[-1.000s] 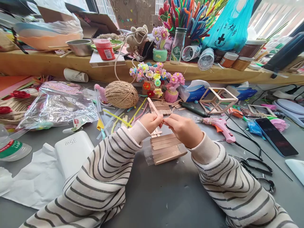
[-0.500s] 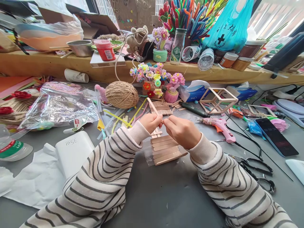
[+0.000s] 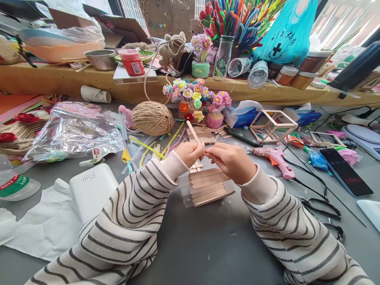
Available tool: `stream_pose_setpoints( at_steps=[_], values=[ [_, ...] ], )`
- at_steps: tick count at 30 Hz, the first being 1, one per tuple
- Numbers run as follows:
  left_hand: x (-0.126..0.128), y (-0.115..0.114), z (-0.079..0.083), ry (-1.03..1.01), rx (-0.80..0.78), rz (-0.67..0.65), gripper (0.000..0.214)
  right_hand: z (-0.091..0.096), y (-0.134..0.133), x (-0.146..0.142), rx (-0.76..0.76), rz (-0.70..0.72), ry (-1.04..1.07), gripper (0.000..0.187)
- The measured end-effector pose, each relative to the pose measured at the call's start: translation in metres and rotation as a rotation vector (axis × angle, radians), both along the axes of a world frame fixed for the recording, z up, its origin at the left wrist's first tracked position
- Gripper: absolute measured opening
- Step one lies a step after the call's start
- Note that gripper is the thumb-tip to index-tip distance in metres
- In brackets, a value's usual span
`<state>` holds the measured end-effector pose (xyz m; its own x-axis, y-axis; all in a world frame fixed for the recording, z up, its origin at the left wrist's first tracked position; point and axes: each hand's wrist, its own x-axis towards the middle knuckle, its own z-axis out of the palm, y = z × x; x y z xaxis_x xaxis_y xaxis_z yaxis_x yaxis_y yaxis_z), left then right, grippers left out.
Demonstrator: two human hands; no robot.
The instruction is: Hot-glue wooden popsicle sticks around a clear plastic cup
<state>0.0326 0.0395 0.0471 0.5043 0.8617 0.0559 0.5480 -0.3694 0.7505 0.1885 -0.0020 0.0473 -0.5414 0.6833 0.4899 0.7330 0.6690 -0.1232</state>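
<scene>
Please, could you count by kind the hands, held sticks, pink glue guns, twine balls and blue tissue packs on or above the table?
Hands: 2 (left hand, right hand)
Held stick: 1 visible
Pink glue gun: 1
Twine ball: 1
Blue tissue packs: 2
Total: 7

The lower end of the stick (image 3: 193, 132) is hidden in the fingers of the left hand (image 3: 189, 153); whether the right hand (image 3: 233, 161) grips anything cannot be told. It covers a corner of the panel (image 3: 209, 194). The right sleeve (image 3: 292, 225) hides part of the scissors (image 3: 324, 215). The left edge cuts off the bottle (image 3: 18, 186), the top edge the bag (image 3: 286, 33). Digits on the phone (image 3: 346, 172) are too faint to read.
</scene>
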Motion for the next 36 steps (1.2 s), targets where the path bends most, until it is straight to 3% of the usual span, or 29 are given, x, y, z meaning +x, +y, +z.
stream_pose_setpoints(
  at_steps=[6,12,15,20,24,29,36],
  values=[
    [0.003,-0.002,0.003,0.025,0.023,0.019,0.04,-0.001,-0.007,-0.009,0.217,-0.105,-0.223,0.028],
    [0.002,-0.002,0.001,0.024,0.033,0.044,0.041,-0.005,-0.011,-0.019,0.368,-0.208,-0.218,0.031],
    [0.001,-0.002,0.001,-0.005,0.018,0.025,0.04,-0.004,-0.008,-0.015,0.332,-0.177,-0.152,0.028],
    [0.0,-0.002,0.003,-0.066,-0.004,0.006,0.04,0.001,-0.002,-0.004,0.044,-0.015,0.082,0.025],
    [0.0,-0.002,0.004,-0.031,-0.001,0.035,0.041,0.002,0.0,-0.001,-0.058,0.007,0.11,0.025],
    [0.001,-0.001,0.003,0.029,0.026,0.051,0.04,0.0,0.0,-0.001,-0.014,-0.016,0.036,0.026],
    [0.001,-0.002,0.003,-0.007,0.032,0.02,0.042,-0.003,-0.005,-0.009,0.184,-0.114,-0.112,0.031]
  ],
)
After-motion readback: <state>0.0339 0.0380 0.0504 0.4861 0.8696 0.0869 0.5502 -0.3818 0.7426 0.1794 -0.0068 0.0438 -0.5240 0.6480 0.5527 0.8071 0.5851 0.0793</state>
